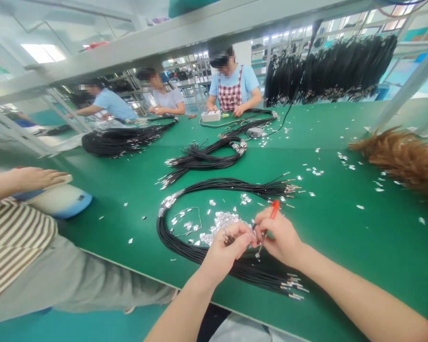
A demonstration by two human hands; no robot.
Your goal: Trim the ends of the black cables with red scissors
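My left hand [231, 244] is closed in a pinch on thin black cable [256, 228], and several cable ends poke out by its palm. My right hand [280, 237] meets it at the fingertips, gripping a slim metal tool with a red end [275, 209]. The tool's tip points down, and a small silver scrap shows beside it. Under both hands a bundle of black cables [174, 241] curves across the table, with bare or metal-tipped ends. A pile of crumpled silver foil pieces [221, 223] lies within the curve, partly hidden by my left hand.
More black cable bundles [214, 161] lie farther back on the green table [328, 218]. A brown feathery duster [403, 161] rests at the right. Cables [331, 71] hang at the back right. A co-worker's hand [39, 179] is over a cream-and-blue object [66, 199] at left. Several people sit opposite.
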